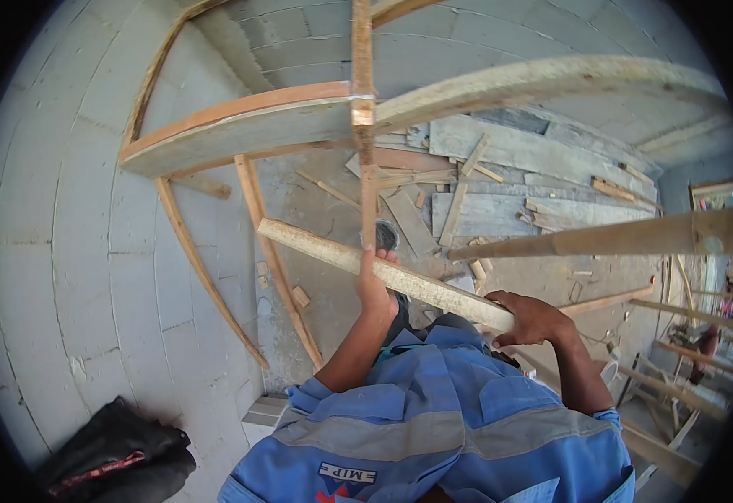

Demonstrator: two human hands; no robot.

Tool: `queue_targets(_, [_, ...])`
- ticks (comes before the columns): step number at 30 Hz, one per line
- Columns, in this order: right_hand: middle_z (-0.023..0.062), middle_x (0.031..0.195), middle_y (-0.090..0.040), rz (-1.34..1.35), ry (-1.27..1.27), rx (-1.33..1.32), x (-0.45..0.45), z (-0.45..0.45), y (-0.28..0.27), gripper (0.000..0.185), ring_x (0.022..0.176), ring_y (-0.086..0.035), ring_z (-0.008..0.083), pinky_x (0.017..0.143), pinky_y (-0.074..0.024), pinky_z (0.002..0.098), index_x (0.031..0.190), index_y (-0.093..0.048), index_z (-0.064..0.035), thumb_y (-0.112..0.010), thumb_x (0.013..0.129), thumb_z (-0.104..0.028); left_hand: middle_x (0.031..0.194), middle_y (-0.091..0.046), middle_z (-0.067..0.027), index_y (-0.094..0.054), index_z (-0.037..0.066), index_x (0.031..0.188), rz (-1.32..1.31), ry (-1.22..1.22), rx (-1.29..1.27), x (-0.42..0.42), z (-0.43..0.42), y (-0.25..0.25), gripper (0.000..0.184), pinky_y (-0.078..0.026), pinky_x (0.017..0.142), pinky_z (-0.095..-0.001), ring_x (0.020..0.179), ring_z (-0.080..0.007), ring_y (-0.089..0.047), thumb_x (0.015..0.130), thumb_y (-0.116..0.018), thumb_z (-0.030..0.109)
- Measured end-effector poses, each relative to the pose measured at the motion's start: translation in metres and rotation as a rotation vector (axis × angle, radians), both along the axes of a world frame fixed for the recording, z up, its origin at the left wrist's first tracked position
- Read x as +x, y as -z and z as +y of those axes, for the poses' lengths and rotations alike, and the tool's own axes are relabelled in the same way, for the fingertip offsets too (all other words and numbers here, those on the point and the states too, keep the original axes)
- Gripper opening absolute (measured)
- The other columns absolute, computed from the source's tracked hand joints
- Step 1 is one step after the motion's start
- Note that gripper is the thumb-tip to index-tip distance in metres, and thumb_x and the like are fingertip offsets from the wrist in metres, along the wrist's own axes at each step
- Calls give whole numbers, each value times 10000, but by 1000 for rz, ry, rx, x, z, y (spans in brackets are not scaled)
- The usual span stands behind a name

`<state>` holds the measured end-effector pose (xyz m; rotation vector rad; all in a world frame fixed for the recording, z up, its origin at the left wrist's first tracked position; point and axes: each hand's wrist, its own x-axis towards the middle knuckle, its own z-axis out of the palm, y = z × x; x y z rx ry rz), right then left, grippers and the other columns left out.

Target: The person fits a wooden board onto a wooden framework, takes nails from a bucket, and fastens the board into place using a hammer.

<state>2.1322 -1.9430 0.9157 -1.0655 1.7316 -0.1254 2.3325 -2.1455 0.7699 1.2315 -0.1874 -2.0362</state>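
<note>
A pale, rough wooden batten (434, 292) slants across in front of my body, its far end up at the left near a slanted post. My left hand (376, 281) is closed round the batten near its middle, thumb and fingers showing on either side. At the batten's lower right end, my right hand (530, 318) grips it with the thumb below. Just beyond my left hand stands an upright timber post (367, 184); whether the hand touches it I cannot tell.
A horizontal board (249, 126) runs from the block wall (73, 251) to the post. A round pole (610, 236) crosses on the right. Below lie loose planks (501, 214) and a bucket (386, 235). A dark jacket (119, 453) is at lower left.
</note>
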Motion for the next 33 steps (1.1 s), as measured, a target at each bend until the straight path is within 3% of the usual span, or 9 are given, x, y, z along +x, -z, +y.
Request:
queue_targets(7, [229, 1287, -648, 177, 162, 147, -1, 150, -31, 814, 1129, -649, 437, 1008, -516, 483, 1436, -522, -59, -817, 699, -241, 1109, -636, -111, -581, 41, 1202, -38, 504, 25, -39, 126, 48, 540, -577, 824, -417, 940, -239, -682, 926, -728, 481])
queue_targets(10, [234, 1246, -653, 237, 229, 238, 8, 204, -42, 809, 1127, -652, 435, 1007, -515, 491, 1436, -526, -72, -820, 701, -238, 1135, -646, -113, -583, 47, 1205, -21, 688, 171, -52, 185, 54, 525, -561, 862, -418, 1002, -246, -682, 923, -723, 467])
queue_targets(11, [229, 1218, -655, 283, 206, 232, 11, 219, -46, 769, 1113, -658, 429, 991, -521, 492, 1421, -532, -69, -810, 723, -235, 1285, -581, -163, -528, 17, 1345, -23, 729, 170, -56, 204, 63, 691, -462, 1058, -473, 1194, -318, -595, 913, -695, 529])
queue_targets(14, [214, 1162, -659, 405, 163, 228, 22, 244, -49, 662, 1081, -673, 407, 952, -539, 492, 1376, -550, -62, -787, 780, -226, 1224, -625, -130, -560, 61, 1317, -109, 718, 292, -61, 249, 146, 671, -519, 968, -475, 1143, -292, -635, 903, -696, 571])
queue_targets(23, [134, 1003, -690, 574, -7, -414, 47, 143, 129, 379, 967, -687, 341, 832, -574, 435, 1075, -625, -35, -785, 830, -275, 1426, -530, -169, -360, 38, 1568, -139, 656, 467, -17, 255, 321, 791, -478, 1048, -504, 1276, -318, -582, 964, -622, 476])
queue_targets(26, [124, 1016, -690, 561, -65, -452, 50, 103, 211, 373, 970, -676, 334, 828, -574, 434, 1060, -627, -41, -782, 822, -281, 1455, -519, -181, -234, 29, 1630, -350, 948, 9, -12, 240, 263, 865, -462, 1087, -480, 1339, -317, -539, 950, -676, 331])
queue_targets(27, [120, 1028, -690, 558, -84, -467, 47, 91, 233, 381, 978, -674, 333, 832, -573, 434, 1073, -629, -42, -782, 822, -283, 1438, -536, -192, -249, 8, 1612, -413, 988, -414, 7, 248, 340, 853, -460, 1094, -438, 1344, -318, -533, 906, -707, 148])
queue_targets(29, [113, 1052, -690, 533, -120, -488, 52, 73, 271, 397, 995, -670, 330, 841, -571, 434, 1100, -634, -43, -781, 822, -287, 1387, -577, -184, -320, 7, 1576, -458, 945, -778, 12, 239, 341, 814, -463, 1084, -417, 1319, -334, -553, 871, -718, 88])
queue_targets(33, [135, 1098, -696, 520, -92, -493, 57, 44, 333, 425, 1037, -673, 329, 885, -568, 430, 1183, -647, -35, -742, 805, -204, 1304, -638, -169, -518, 29, 1433, -552, 830, -960, -6, 196, 341, 645, -471, 1060, -416, 1281, -353, -569, 831, -749, 70])
